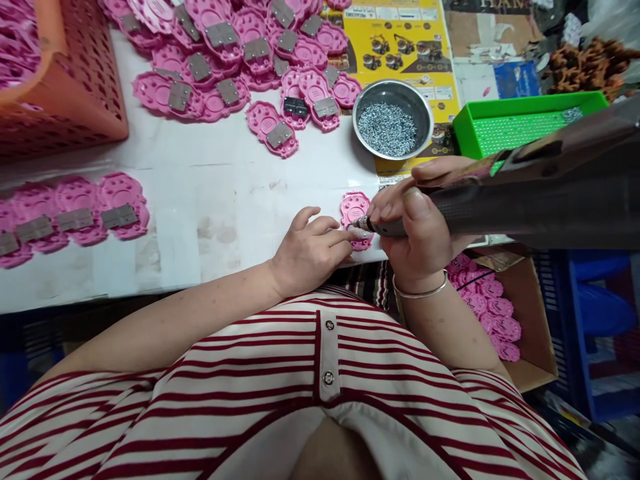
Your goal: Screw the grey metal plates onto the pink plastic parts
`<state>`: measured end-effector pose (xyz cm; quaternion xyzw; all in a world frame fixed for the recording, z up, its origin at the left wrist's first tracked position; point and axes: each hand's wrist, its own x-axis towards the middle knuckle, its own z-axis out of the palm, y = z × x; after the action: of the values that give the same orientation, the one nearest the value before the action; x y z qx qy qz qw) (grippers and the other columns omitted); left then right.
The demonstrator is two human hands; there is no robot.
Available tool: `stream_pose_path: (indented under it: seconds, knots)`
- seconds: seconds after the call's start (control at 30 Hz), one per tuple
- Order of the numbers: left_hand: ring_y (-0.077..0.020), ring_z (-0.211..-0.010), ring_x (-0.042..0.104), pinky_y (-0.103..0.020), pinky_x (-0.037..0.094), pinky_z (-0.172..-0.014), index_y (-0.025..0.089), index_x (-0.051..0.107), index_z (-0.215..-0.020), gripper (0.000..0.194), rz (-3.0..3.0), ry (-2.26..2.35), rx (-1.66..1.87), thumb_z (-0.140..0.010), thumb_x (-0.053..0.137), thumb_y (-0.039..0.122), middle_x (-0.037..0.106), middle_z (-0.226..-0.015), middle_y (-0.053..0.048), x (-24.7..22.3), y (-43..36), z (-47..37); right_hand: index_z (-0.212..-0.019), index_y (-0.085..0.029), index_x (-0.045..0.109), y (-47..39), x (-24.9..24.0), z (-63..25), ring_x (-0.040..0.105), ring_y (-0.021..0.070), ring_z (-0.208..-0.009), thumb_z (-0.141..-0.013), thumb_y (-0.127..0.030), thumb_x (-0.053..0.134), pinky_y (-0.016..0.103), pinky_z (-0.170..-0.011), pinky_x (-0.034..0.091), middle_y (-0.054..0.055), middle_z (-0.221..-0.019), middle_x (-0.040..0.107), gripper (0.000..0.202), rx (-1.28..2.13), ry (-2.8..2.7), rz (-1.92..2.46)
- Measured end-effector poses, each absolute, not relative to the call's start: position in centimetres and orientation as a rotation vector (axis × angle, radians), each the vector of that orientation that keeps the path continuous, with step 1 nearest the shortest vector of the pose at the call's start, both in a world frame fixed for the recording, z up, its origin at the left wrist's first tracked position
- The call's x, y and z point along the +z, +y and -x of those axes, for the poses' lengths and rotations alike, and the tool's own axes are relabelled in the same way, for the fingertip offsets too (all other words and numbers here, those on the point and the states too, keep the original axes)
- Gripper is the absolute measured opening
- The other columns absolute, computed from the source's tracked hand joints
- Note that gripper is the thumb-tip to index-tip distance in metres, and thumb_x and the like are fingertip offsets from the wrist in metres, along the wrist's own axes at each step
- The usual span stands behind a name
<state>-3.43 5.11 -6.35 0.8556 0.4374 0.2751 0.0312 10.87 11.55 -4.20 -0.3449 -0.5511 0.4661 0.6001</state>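
Note:
On the white tabletop lies a small pink plastic toy part (355, 206), close to the front edge. My left hand (316, 248) holds it down, the index finger reaching across its lower half and the other fingers bent. An electric screwdriver (525, 207) is wrapped in my right hand (423, 230), its dark body stretching off to the right. The screwdriver's tip rests at the part beside my left fingertip, tilted. Whether a screw sits under the tip is hidden.
A steel bowl (393, 95) of small screws stands beyond my hands, beside a green tray (530, 110). Pink parts with grey plates (223, 35) are heaped at the back; several more line up at left (120, 200). An orange basket (90, 87) and cardboard box (537, 333) flank me.

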Motion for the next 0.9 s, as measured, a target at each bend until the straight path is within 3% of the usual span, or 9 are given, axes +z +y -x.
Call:
stream_pose_path:
  seconds: [0.23,0.43,0.67,0.9]
  knots:
    - [-0.0197,-0.092,0.066,-0.046,0.038,-0.099,0.025,0.070,-0.084,0.020,-2.634,1.342,0.836,-0.098,0.058,0.033,0.077,-0.108,0.006,-6.40,5.14,3.48,-0.102,-0.033,0.059,11.69,-4.46,-11.35,0.047,0.0111,-0.047,-0.075,-0.058,0.070,0.034,-0.048,0.044,-0.002,-0.077,0.058,0.038,1.064,-1.307,0.703]
    - [-0.0203,-0.093,0.065,-0.048,0.037,-0.101,0.026,0.071,-0.087,0.016,-2.553,1.340,0.803,-0.096,0.061,0.032,0.077,-0.107,0.004,-6.48,5.12,3.42,-0.097,-0.033,0.059,11.63,-4.22,-11.12,0.046,0.0102,-0.047,-0.071,-0.059,0.074,0.034,-0.048,0.043,-0.002,-0.080,0.057,0.039,1.086,-1.264,0.750]
    - [-0.0186,-0.089,0.065,-0.046,0.037,-0.100,0.024,0.070,-0.085,0.020,-2.624,1.346,0.821,-0.098,0.058,0.033,0.077,-0.108,0.005,-6.56,5.19,3.42,-0.101,-0.030,0.062,11.61,-4.22,-11.22,0.050,0.0113,-0.049,-0.075,-0.047,0.073,0.033,-0.049,0.045,-0.001,-0.077,0.059,0.033,1.086,-1.247,0.672]
    - [-0.0201,-0.092,0.065,-0.049,0.035,-0.102,0.025,0.071,-0.087,0.015,-2.564,1.331,0.801,-0.097,0.060,0.031,0.077,-0.107,0.003,-6.55,5.16,3.46,-0.097,-0.033,0.055,11.51,-4.37,-11.34,0.046,0.0113,-0.049,-0.070,-0.065,0.071,0.036,-0.052,0.045,-0.002,-0.084,0.058,0.045,1.083,-1.289,0.814]
